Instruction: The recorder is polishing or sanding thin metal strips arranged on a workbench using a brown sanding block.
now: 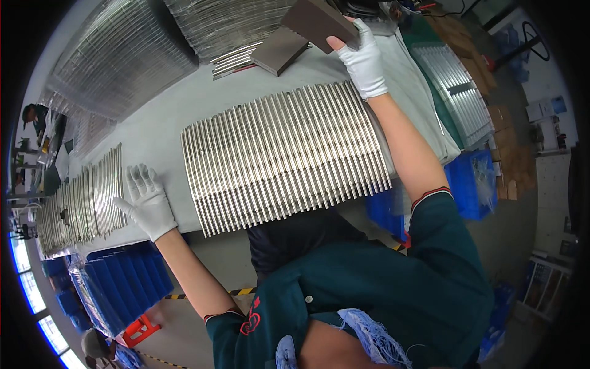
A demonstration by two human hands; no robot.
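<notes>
Up top, gloved right hand [364, 58] grips a flat brown slab [319, 21]; left hand [147, 200] splayed.

Left hand [146, 202] in a white glove lies flat on the grey table [160, 117] at nine o'clock, beside a small batch of metal rods [83, 203]. Right hand [362, 58] up at twelve grips a dark brown block [316, 21]. A wide row of metal rods [283, 154] fills the centre.
</notes>
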